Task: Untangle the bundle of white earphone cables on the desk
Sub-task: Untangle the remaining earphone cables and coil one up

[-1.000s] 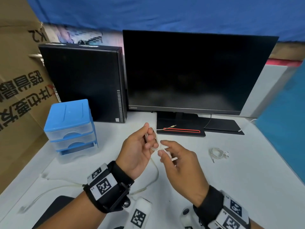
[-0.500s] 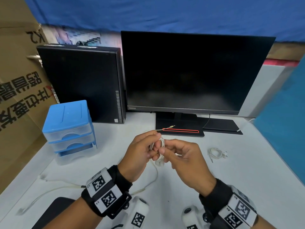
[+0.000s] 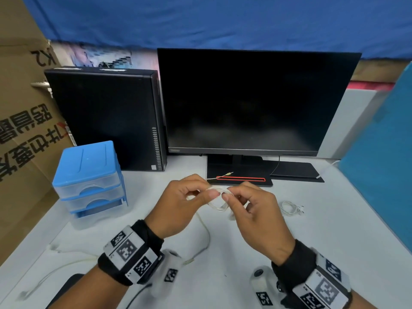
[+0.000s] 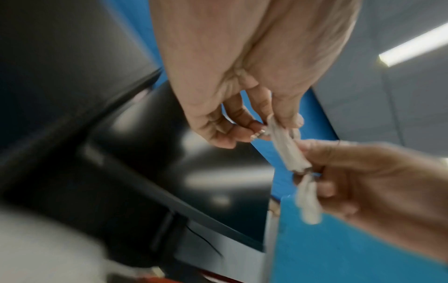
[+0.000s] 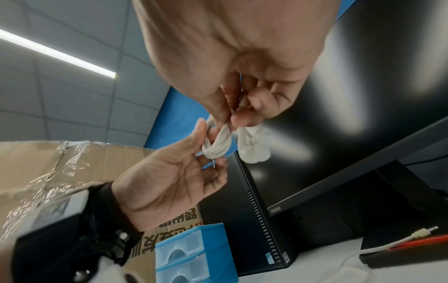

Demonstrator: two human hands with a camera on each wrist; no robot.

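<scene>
Bundle held up between both hands, over the counter's middle

The left hand [image 3: 180,206] and right hand [image 3: 256,210] each pinch one end of the cable bundle [image 3: 219,197]; its long axis runs left-right, equally near both, above the counter [image 3: 334,230].

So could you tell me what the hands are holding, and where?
Both hands pinch the coiled white earphone cable bundle: left hand at its left end, right hand at its right.
</scene>
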